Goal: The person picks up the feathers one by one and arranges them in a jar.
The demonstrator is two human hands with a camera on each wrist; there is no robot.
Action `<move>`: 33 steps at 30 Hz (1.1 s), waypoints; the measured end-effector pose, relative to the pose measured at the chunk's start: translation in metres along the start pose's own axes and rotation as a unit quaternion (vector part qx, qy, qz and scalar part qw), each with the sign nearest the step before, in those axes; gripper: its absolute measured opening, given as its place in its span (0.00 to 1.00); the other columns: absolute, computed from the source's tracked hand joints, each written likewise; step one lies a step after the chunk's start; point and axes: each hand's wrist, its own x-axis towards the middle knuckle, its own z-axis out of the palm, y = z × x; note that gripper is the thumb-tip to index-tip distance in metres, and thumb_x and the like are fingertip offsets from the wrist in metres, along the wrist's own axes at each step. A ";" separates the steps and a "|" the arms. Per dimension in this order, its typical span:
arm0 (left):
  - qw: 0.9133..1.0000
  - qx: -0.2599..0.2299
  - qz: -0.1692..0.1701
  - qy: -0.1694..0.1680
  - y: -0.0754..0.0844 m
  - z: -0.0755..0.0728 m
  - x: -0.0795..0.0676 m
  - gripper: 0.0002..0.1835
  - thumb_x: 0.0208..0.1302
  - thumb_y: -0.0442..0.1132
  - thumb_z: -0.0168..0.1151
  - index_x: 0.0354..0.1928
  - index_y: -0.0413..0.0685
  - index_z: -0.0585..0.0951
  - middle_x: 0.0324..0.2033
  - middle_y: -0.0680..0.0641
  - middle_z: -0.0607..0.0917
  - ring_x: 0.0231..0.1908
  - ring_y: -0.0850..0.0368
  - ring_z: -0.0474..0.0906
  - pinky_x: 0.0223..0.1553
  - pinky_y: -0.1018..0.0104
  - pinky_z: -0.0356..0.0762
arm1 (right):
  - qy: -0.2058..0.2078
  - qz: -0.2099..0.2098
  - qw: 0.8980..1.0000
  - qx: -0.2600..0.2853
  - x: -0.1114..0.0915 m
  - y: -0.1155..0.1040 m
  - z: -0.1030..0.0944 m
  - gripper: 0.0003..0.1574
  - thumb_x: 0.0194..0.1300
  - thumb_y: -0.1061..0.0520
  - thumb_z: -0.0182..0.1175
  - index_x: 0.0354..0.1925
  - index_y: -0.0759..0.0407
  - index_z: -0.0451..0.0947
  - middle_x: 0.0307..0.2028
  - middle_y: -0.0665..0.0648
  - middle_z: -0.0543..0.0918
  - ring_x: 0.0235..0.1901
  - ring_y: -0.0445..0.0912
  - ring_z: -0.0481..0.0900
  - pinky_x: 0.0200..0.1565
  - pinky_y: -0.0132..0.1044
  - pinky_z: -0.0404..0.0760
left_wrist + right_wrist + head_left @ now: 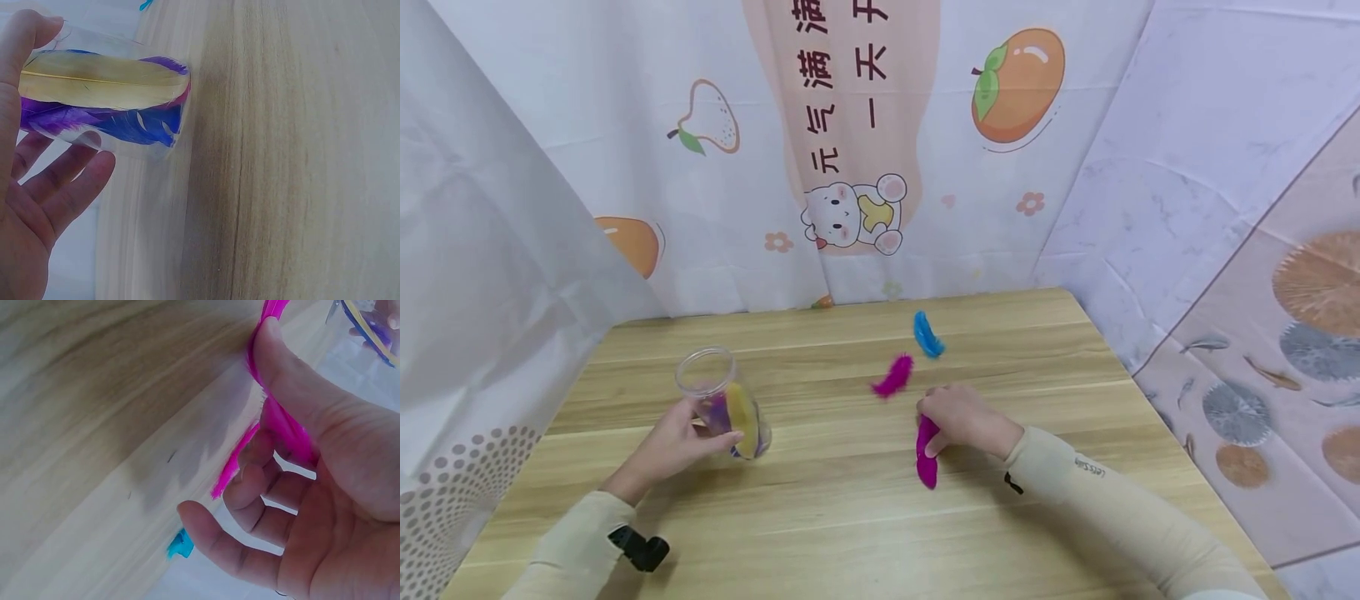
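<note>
Pink feather [928, 468] sits in the right hand [961, 418], low over the right-hand part of the table [850, 517]; the thumb lies along it, pinching it, perhaps because something so thin needs no fuller grasp. A second pink feather [894, 377] and a blue feather [928, 335] lie apart on the table beyond that hand. Well to the left, the left hand [673, 442] grips a clear cup [764, 435] from the side, probably to steady it while leaving the mouth uncovered. Inside, a yellow feather [106, 80] and blue and purple feathers [140, 125] lie lengthwise along the wall, likely because the cup is narrow. Whether its base touches the table I cannot tell.

Both arms reach forward, spread apart. The right palm faces down, its other fingers loosely bent; the left thumb opposes the fingers across the cup.
</note>
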 end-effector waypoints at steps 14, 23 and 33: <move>1.000 -0.002 -0.002 0.001 -0.002 0.002 -0.002 0.28 0.58 0.34 0.76 0.56 0.39 0.72 0.43 0.40 0.82 0.39 0.55 0.81 0.37 0.63 0.86 | 0.009 -0.006 0.996 0.091 0.004 0.006 0.008 0.22 0.47 0.45 0.83 0.35 0.50 0.83 0.28 0.43 0.79 0.32 0.40 0.77 0.32 0.35 0.78; 1.000 0.003 -0.009 0.002 -0.001 0.002 -0.002 0.29 0.58 0.35 0.77 0.57 0.38 0.71 0.43 0.39 0.82 0.39 0.55 0.81 0.38 0.63 0.86 | 0.012 -0.038 0.989 0.146 0.008 0.008 0.006 0.20 0.46 0.53 0.84 0.34 0.53 0.83 0.26 0.42 0.81 0.30 0.38 0.77 0.32 0.32 0.79; 1.000 0.000 -0.006 0.003 -0.001 0.002 -0.002 0.31 0.58 0.34 0.77 0.59 0.38 0.70 0.42 0.39 0.81 0.38 0.55 0.81 0.37 0.62 0.86 | 0.002 -0.054 0.982 0.179 0.012 0.014 0.009 0.18 0.48 0.56 0.83 0.30 0.49 0.81 0.26 0.40 0.80 0.30 0.36 0.77 0.34 0.32 0.79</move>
